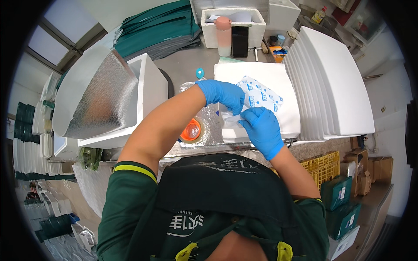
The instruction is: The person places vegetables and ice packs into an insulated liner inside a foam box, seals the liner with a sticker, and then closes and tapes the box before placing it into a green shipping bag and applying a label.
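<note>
A printed gel ice pack (261, 94) with blue marks lies on a pile of white sheets (287, 120). Blue gloves cover both hands. My left hand (225, 96) reaches in beside the pack, its fingers curled down onto a thin white wrapping (232, 120). Close against them, the fingers and thumb of my right hand (264, 130) pinch that same wrapping just below the pack. Whatever may be inside the wrapping is hidden by the fingers.
A white foam box (152, 81) with a silver insulating liner (104, 94) stands at left. Foam lids (339, 88) are stacked at right. An orange tape roll (191, 130) lies near the front edge. Behind are a pink bottle (223, 36), a phone (240, 41) and green bags (156, 29).
</note>
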Demonstrator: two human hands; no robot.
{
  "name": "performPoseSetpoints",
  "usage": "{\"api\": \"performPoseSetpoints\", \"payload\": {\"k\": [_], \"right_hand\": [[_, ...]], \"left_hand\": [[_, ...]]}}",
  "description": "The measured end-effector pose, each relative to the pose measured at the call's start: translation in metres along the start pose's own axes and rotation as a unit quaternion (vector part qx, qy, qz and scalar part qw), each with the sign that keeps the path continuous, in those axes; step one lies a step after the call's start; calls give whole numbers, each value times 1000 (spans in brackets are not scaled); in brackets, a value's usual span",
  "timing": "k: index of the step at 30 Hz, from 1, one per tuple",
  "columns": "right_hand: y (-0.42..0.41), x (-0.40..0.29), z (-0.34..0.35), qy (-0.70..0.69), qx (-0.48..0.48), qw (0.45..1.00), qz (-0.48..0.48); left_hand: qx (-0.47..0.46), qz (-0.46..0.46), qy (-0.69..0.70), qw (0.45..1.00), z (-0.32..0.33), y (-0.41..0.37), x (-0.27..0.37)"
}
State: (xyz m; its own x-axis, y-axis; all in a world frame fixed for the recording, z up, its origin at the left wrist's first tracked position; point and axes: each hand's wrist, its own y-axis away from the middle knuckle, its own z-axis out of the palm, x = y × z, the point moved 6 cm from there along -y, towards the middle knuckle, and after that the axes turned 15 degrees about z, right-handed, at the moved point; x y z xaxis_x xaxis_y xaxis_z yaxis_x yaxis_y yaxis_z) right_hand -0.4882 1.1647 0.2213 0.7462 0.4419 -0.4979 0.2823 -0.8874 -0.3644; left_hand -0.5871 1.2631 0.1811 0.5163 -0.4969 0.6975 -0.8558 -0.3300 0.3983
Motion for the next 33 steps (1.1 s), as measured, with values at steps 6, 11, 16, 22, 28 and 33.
{"api": "performPoseSetpoints", "payload": {"k": [6, 11, 16, 22, 28, 33], "right_hand": [[-9, 25, -7, -179, -23, 965, 190], [-10, 50, -1, -249, -52, 921, 295], [-17, 62, -6, -257, -28, 913, 314], [-58, 122, -14, -53, 41, 955, 289], [-69, 150, 4, -152, -70, 931, 324], [-79, 217, 10, -77, -81, 965, 237]], "left_hand": [[326, 71, 72, 940, -39, 47, 7], [433, -38, 268, 860, 5, 104, 14], [442, 22, 380, 812, 54, 90, 2], [372, 117, -126, 912, 17, 55, 55], [296, 112, -427, 847, -6, -18, 56], [390, 189, -275, 858, -28, -51, 43]]}}
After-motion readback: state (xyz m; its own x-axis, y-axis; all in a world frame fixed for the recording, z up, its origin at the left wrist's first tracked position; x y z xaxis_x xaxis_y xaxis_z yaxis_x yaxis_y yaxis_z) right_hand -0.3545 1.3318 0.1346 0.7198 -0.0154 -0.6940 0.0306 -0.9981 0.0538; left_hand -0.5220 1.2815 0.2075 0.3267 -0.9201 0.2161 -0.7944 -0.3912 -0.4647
